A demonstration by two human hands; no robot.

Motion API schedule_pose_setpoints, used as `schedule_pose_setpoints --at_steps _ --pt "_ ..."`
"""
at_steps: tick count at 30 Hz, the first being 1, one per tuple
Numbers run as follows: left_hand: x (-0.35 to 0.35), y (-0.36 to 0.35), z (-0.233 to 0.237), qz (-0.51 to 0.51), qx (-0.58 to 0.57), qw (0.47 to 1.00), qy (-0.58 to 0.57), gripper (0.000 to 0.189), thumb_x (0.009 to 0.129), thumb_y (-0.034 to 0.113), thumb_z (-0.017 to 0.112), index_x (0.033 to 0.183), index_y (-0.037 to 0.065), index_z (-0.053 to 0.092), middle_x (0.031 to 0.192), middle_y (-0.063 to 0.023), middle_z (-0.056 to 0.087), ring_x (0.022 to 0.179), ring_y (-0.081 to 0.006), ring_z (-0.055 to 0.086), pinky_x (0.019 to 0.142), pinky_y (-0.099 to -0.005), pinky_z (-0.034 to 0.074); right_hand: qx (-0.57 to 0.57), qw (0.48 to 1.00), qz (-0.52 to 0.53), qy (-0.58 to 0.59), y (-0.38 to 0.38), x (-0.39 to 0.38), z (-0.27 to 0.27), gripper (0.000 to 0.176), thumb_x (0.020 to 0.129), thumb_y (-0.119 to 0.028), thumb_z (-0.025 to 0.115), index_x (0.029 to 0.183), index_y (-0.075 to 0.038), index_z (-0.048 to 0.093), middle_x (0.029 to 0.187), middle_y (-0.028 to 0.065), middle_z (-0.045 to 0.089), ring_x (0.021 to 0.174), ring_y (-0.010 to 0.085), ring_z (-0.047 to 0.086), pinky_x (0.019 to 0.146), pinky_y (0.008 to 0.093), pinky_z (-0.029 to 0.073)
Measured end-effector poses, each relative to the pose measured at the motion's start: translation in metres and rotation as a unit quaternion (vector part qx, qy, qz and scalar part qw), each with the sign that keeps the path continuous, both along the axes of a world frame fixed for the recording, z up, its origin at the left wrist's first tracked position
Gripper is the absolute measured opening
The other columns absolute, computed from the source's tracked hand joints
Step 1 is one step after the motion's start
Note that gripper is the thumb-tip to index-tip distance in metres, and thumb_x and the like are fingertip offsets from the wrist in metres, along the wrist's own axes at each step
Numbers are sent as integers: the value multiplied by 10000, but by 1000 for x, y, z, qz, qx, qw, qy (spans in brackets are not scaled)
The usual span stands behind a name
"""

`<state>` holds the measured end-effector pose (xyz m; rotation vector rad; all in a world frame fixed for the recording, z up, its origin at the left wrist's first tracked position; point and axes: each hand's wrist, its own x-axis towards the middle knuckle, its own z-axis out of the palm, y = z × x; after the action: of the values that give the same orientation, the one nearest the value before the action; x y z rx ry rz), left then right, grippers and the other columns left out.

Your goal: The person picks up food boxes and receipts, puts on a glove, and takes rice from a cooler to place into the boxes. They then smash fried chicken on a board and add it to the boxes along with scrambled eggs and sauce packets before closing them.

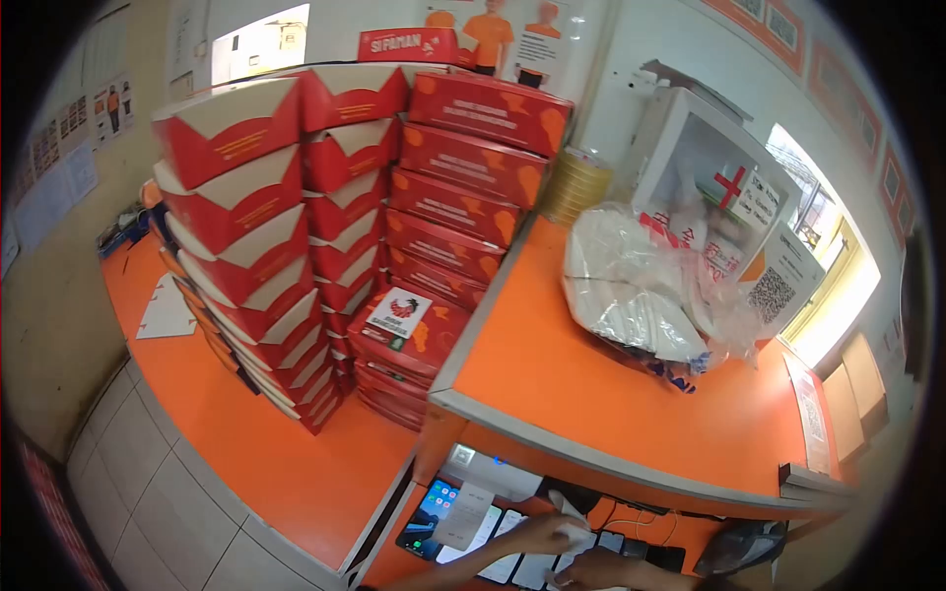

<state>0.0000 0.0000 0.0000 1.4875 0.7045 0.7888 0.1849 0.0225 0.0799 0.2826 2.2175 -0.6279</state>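
Near the bottom edge, my left hand [537, 535] reaches in from the lower left, its fingers closed on a crumpled white paper [569, 514]. Just below and to the right is my right hand [603, 571], fingers curled down over the phones; what they grip, if anything, is hidden. Several phones lie side by side on the lower orange shelf under and around both hands. The leftmost phone [430, 520] has a lit screen with icons. A printed slip [463, 516] partly covers it. Behind them stands a white device [493, 475], possibly a printer.
Tall stacks of red boxes [463, 143] stand at the left and centre. The raised orange counter [512, 364] holds a plastic bag of white items [631, 281], tape rolls [576, 187] and a first-aid cabinet [705, 158]. Cables and a dark pouch [739, 547] lie right of my hands.
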Motion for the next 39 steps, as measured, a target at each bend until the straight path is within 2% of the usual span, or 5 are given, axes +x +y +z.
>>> schedule_pose_setpoints --at_steps 5,17,23,29,39 --pt "-81 -150 109 18 -12 999 -27 463 791 286 717 1142 28 558 1051 -119 629 977 -265 585 880 -381 434 -139 981 -74 116 -58 -101 131 568 780 -306 738 1274 -155 503 1181 145 602 1207 375 469 1067 547 286" --pt "-283 -324 147 231 162 933 223 380 790 298 732 986 -16 643 810 -113 659 671 -228 620 614 -339 511 -71 975 49 204 -186 -337 166 304 809 -292 635 1032 -88 654 892 137 665 849 314 633 725 407 494" --pt "-357 -380 135 437 -116 890 61 281 831 90 632 1109 56 657 1000 -134 670 874 -200 651 777 -315 507 553 586 -228 546 -55 -401 107 233 775 -180 665 981 -75 639 1011 74 629 938 267 596 722 397 504" --pt "-364 -391 146 671 186 717 -32 442 856 118 630 1245 -29 480 1131 -95 577 990 -159 546 809 -307 461 585 613 -289 446 -26 -404 71 204 732 -173 700 856 -64 580 1116 84 582 981 281 553 718 396 486" --pt "-393 -370 118 497 89 859 85 540 814 6 629 1325 13 455 1149 -134 587 1010 -205 588 906 -327 459 407 370 -350 758 -137 -409 133 180 797 -105 657 737 -17 512 1298 171 470 1115 337 500 909 415 408"
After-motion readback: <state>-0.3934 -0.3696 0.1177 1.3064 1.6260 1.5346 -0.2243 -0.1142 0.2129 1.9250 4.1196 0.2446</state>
